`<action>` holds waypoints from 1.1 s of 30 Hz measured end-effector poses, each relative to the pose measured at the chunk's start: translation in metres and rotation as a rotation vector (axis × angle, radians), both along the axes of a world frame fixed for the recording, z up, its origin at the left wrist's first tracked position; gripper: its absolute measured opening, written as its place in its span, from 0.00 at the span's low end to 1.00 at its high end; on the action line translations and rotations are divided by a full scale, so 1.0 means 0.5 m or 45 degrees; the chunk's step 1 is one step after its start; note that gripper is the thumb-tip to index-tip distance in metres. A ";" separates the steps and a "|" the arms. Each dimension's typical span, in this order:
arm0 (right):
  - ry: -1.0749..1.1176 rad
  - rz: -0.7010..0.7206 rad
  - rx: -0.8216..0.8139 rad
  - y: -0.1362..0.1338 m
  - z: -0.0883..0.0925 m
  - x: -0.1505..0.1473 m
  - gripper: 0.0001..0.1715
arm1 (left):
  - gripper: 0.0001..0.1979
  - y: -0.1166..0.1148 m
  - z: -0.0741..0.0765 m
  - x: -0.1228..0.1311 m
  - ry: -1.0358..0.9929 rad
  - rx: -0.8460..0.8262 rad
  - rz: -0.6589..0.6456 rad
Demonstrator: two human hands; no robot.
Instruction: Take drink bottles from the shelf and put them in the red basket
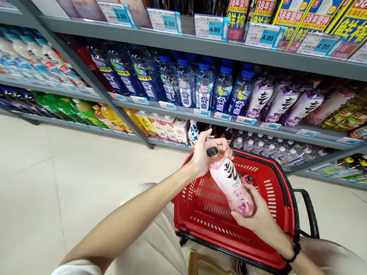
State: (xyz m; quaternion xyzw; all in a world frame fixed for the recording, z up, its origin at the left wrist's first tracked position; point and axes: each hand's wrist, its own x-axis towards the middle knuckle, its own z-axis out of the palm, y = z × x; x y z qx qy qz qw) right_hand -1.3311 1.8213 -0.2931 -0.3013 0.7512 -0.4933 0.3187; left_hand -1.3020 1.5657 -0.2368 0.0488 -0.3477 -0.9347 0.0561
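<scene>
A pink-labelled drink bottle (230, 180) with a black cap is held tilted over a red shopping basket (277, 198). My left hand (204, 152) grips its neck just under the cap. My right hand (258, 216) cups its bottom end. Two more black bottle caps (247, 178) show inside the basket, just behind the held bottle. The basket rests on my lap.
Grey store shelves (171, 34) run across the top, stocked with blue-capped water bottles (203, 84), purple-labelled bottles (280, 100), cartons (167, 128) and price tags (209, 28). Pale tiled floor (49, 174) lies to the left. The basket's black handle (309, 212) sticks out right.
</scene>
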 end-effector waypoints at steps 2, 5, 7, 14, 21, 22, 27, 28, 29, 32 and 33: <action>0.188 -0.031 0.074 -0.003 0.013 0.003 0.40 | 0.31 -0.001 -0.002 0.000 0.015 -0.003 0.003; 0.339 -0.082 0.201 -0.007 0.029 0.007 0.40 | 0.30 -0.001 -0.002 0.000 0.021 -0.022 -0.013; 0.277 -0.046 0.280 -0.009 0.035 0.010 0.39 | 0.29 0.000 -0.001 0.001 0.023 -0.033 -0.029; -0.010 0.051 0.237 -0.007 0.037 0.009 0.41 | 0.29 0.007 0.003 0.006 -0.031 0.069 -0.042; -1.138 0.379 -0.099 -0.003 0.021 0.011 0.38 | 0.36 -0.006 0.021 0.017 -0.044 0.229 -0.119; -1.236 0.438 -0.129 -0.004 0.020 0.012 0.39 | 0.36 -0.009 0.024 0.017 -0.034 0.234 -0.103; -1.235 0.312 -0.250 -0.011 0.026 0.003 0.40 | 0.33 -0.022 0.025 0.013 0.002 0.215 0.015; -1.210 0.262 -0.268 -0.012 0.028 0.001 0.39 | 0.32 -0.023 0.023 0.011 0.010 0.193 0.042; -1.183 0.216 -0.291 -0.013 0.028 -0.001 0.37 | 0.31 -0.024 0.020 0.010 0.014 0.172 0.063; -1.119 0.107 -0.367 -0.010 0.022 0.002 0.29 | 0.30 -0.028 0.010 0.005 -0.002 0.152 0.084; -1.109 0.069 -0.386 -0.007 0.017 0.005 0.27 | 0.30 -0.029 0.008 0.003 -0.010 0.152 0.078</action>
